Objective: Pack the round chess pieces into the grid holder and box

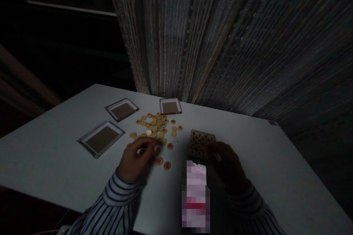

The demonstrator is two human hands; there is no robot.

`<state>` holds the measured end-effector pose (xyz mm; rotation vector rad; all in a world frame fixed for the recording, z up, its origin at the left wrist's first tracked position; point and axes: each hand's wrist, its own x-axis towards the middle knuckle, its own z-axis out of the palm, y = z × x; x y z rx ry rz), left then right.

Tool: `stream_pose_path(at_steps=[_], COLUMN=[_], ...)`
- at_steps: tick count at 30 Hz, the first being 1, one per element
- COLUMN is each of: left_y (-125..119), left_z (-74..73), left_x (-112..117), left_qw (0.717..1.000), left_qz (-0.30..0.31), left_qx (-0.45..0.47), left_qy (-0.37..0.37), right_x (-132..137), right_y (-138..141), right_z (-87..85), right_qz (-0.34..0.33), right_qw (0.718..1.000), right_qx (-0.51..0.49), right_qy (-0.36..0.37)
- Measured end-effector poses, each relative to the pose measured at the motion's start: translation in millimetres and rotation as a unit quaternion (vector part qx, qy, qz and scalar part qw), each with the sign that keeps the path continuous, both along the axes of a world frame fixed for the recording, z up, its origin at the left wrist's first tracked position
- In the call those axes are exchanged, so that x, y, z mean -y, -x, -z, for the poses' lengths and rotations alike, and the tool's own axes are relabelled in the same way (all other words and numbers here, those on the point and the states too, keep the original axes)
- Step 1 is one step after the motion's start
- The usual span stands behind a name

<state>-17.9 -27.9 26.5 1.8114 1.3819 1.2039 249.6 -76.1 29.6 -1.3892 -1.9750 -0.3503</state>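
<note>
Round wooden Chinese chess pieces (154, 128) lie in a loose pile on the white table, several showing red characters. My left hand (135, 158) is over the near edge of the pile, thumb and forefinger pinched together; whatever they hold, if anything, is hidden. A small box (202, 132) to the right contains rows of chess pieces with dark characters. At its right edge, my right hand (227, 163) has its fingers bent and close together over the pieces. Shadow hides what those fingertips grip.
Three shallow box parts lie on the table: a grey-rimmed tray (82, 141) at left, a second tray (135, 108) behind it, and a third (178, 112) at the back. A lit phone (196, 191) sits between my forearms. A striped curtain (176, 36) hangs behind.
</note>
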Motion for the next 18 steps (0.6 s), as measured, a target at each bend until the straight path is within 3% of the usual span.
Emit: stream_pose_path(at_steps=[11,18], left_y=[27,37], left_z=[10.6,31.0], left_x=[8,11], left_qw=[0.993,0.978], left_qz=[0.006,0.022], left_qx=[-0.076,-0.152], left_qy=[-0.095,-0.139], right_x=[-14,-19], right_y=[17,27], right_z=[-4.9,-10.9], right_qz=[-0.064,-0.085], right_qw=[0.996,0.994], right_qx=[0.063,0.067], right_qy=[0.001,-0.012])
